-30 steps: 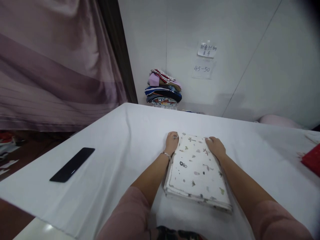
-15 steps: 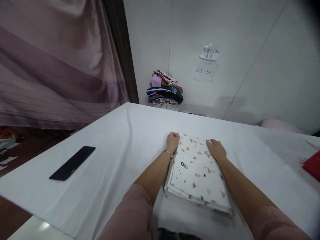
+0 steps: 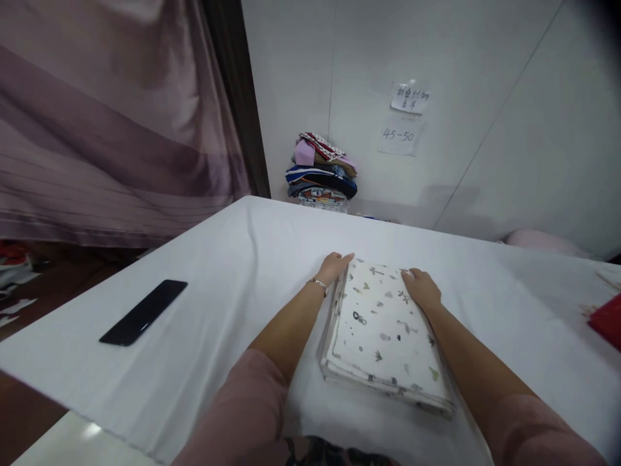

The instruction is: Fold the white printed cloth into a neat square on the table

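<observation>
A folded white cloth (image 3: 383, 323) printed with small plants and animals lies flat on the white-covered table, its layers stacked in a neat rectangle. My left hand (image 3: 334, 266), with a bracelet at the wrist, is at its far left corner, the fingertips closed on the edge. At the far right corner my right hand (image 3: 421, 288) grips the cloth, thumb on top and the other fingers mostly hidden along the side.
A black phone-like slab (image 3: 144, 312) lies on the left of the table (image 3: 213, 259). Behind the far edge rises a pile of folded fabrics (image 3: 321, 171) against the wall. Something red (image 3: 606, 321) sits at the right edge. A mauve curtain (image 3: 107, 123) hangs at the left.
My left hand has shifted slightly at the far left corner, its fingers now reaching further along the top edge. My right hand and the cloth stay nearly where they were.
</observation>
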Motion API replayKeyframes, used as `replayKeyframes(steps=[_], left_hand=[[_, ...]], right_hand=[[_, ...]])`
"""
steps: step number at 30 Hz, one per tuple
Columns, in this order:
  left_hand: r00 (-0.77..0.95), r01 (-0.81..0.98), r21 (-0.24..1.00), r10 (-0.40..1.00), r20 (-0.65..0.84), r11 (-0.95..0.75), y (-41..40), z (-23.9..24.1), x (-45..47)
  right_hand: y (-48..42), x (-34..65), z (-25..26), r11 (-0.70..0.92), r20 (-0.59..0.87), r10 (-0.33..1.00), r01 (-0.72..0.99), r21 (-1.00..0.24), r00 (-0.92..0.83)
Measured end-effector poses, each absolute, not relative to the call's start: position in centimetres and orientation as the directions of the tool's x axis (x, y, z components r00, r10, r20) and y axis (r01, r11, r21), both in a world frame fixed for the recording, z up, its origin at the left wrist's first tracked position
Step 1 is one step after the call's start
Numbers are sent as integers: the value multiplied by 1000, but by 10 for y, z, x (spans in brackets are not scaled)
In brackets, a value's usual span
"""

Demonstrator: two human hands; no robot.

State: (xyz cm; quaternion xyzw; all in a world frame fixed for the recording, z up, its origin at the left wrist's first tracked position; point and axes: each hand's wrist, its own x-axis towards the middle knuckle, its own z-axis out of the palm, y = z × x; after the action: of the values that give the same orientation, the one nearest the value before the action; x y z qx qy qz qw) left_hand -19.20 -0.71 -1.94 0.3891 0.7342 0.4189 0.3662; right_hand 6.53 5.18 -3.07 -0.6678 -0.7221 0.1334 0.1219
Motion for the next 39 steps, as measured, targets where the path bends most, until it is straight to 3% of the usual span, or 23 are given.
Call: replayKeyframes(steps=[5,15,18,22,26,29,35,39], left_hand=[[-417,447,815,892,-174,368,-12,-19,-179],[-440,319,871,873,-213,373,-22,-18,-184],[-416,266,893,879,-233,362,-43,-15,-185],[-372,196,925,897,-238,326,-76,-15,-180],[-343,168,945,915,-210,280,-104,-21,-171],[-322,133,956,924,-208,262,-119,-26,-164],[-350,-59,938,873,-340,342,-130,-25,-154],[-345,-84,945,880,-325,316,-131,-26,-152]], right_hand=[[52,65,-29,56,-19,998,938,-343,-67],[55,66,-29,62,-31,996,930,-362,-79],[58,73,-26,69,-58,993,889,-454,-107],[45,90,-22,-28,-117,991,733,-680,-71],[5,105,-27,-39,-96,994,633,-773,-56],[-26,113,-33,21,-49,994,635,-772,-93],[-62,92,-11,292,174,956,720,-629,-236],[-76,37,16,333,55,908,636,-696,-416]])
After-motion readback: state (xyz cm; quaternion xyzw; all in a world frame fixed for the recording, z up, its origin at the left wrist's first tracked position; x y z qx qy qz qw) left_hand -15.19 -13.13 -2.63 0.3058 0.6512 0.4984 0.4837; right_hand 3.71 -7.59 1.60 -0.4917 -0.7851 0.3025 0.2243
